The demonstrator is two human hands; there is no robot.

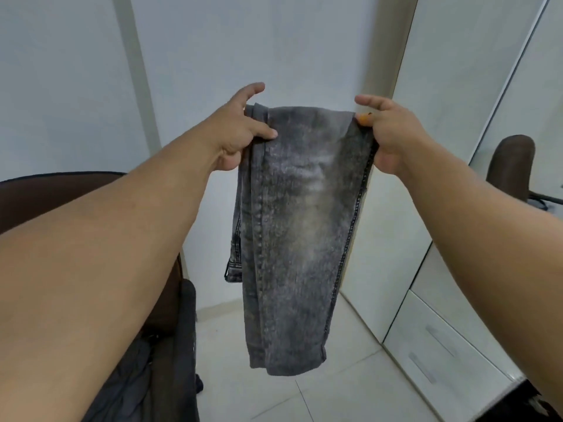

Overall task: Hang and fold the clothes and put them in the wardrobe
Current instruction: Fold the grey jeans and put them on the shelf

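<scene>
A pair of faded grey jeans [295,233], folded lengthwise, hangs in the air in front of me above the tiled floor. My left hand [240,132] pinches its upper left corner, thumb across the fabric, forefinger raised. At the upper right corner my right hand [387,132] grips the seam edge; something small and orange shows at the fingers. The waistband end [233,269] dangles behind on the left. The white wardrobe [457,123] stands to the right, with drawers [441,351] low down.
A brown chair [45,196] stands at the left with dark clothes [143,382] heaped on its seat. A mirror panel [524,117] on the right reflects a chair. Light floor tiles [320,397] lie below, white walls ahead.
</scene>
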